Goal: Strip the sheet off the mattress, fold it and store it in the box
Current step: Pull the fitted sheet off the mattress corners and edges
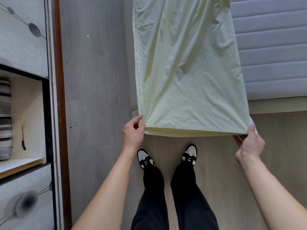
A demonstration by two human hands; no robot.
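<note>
A pale yellow sheet [186, 68] hangs doubled in a long panel from 12 o'clock down to the middle of the view, its hemmed lower edge stretched taut between the two hands. The left hand [132, 132], at about 9 o'clock from that edge, pinches the near left corner between thumb and curled fingers. The right hand [251, 143], at about 3 o'clock from the edge, grips the near right corner with the thumb lying up over the cloth and the other fingers folded beneath. The sheet's upper part drapes over the edge of the bed, covering the left strip of the grey quilted mattress [272, 47], whose bare ribbed top fills the 1 to 2 o'clock area. Below the sheet's edge, toward 6 o'clock, stand two black-and-white sneakers [190, 153] and black trouser legs on the light wooden floor [96, 97]. At 9 o'clock a white cabinet [23, 47] with a dark-framed open shelf holds striped folded cloth [5, 117]. No box can be made out.
</note>
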